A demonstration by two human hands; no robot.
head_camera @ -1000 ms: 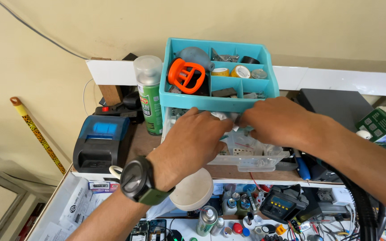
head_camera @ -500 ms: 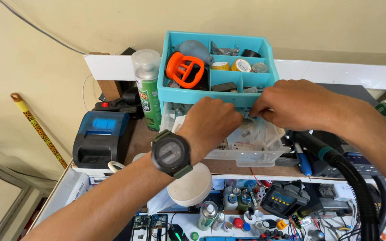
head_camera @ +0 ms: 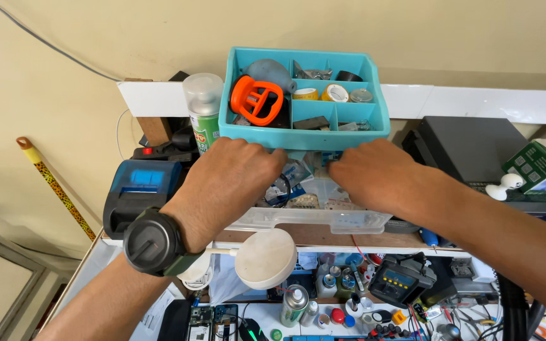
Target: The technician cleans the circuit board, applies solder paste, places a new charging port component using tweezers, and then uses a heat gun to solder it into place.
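Up top, teal tray (head_camera: 241,129) (orange handle (head_camera: 257,100), tape rolls (head_camera: 334,93)); left hand (head_camera: 232,183), right hand (head_camera: 377,177), grips unclear.

1. The clear plastic container (head_camera: 314,218) sat on the shelf, open-topped and crammed with small parts and plastic bags; both hands reached into it.
2. The teal compartment tray (head_camera: 303,132) rested on top of it, level, holding an orange suction handle (head_camera: 257,100), tape rolls and dark oddments.

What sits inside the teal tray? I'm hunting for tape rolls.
The teal tray holds an orange suction handle, a grey bulb, yellow tape rolls and a black roll. The handle hides what lies beneath it.
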